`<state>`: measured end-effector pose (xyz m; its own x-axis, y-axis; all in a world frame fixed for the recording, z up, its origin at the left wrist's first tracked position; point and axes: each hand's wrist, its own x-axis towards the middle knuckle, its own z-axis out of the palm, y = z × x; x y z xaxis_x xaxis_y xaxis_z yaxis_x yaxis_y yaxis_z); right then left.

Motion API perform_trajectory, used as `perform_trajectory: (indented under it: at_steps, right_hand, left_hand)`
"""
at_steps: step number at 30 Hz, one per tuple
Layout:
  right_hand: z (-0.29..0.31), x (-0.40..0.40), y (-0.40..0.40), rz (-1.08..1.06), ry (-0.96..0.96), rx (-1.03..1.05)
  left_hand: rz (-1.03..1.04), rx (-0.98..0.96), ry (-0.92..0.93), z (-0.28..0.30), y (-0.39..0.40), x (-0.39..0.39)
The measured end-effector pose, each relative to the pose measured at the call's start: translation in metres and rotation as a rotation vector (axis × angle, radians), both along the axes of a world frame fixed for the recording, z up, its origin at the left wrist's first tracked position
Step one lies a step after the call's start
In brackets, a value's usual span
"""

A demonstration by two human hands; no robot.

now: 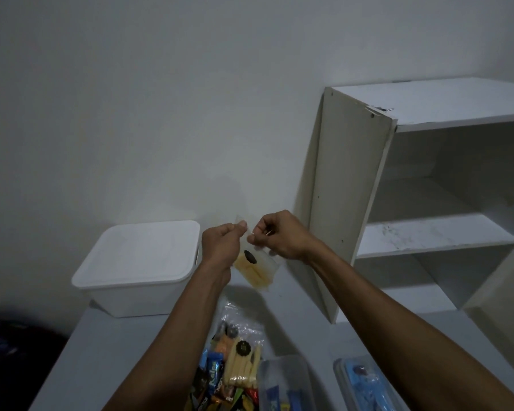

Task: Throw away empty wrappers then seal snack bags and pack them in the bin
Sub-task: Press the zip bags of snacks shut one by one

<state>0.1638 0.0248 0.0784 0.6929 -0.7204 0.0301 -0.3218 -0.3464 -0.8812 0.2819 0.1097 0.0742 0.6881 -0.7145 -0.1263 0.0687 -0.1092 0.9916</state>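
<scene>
A clear snack bag (255,269) of pale yellow sticks with a dark round label hangs in the air above the table. My left hand (221,244) pinches its top left corner. My right hand (279,235) pinches the top edge just to the right, fingers closed on the plastic. Below, near the table's front, lies a pile of snack packs (229,372): another bag of yellow sticks, blue and dark wrappers, some inside a clear bag. A clear plastic bin (303,369) at the bottom centre holds blue packets.
A white lidded box (140,262) stands at the back left of the grey table (107,345). A white open shelf unit (428,203) fills the right side. A blue-lidded container (365,381) sits at the bottom right. Something dark is at the left beyond the table's edge.
</scene>
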Motion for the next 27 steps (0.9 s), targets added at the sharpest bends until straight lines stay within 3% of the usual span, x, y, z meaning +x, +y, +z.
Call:
perform_trajectory:
  at_steps: [5, 19, 23, 27]
  right_hand:
    - [-0.004, 0.005, 0.005, -0.039, -0.098, 0.155]
    - [-0.016, 0.017, 0.008, -0.161, -0.031, 0.065]
    - [-0.019, 0.020, 0.007, -0.204, -0.056, -0.032]
    - [-0.020, 0.024, 0.007, -0.214, -0.061, 0.049]
  left_hand:
    - [-0.023, -0.022, 0.095, 0.002, 0.002, 0.000]
    - [-0.008, -0.039, 0.062, 0.006, 0.001, 0.007]
    - [-0.028, 0.030, -0.122, 0.001, 0.002, 0.009]
    - [0.001, 0.061, -0.188, -0.005, -0.002, 0.011]
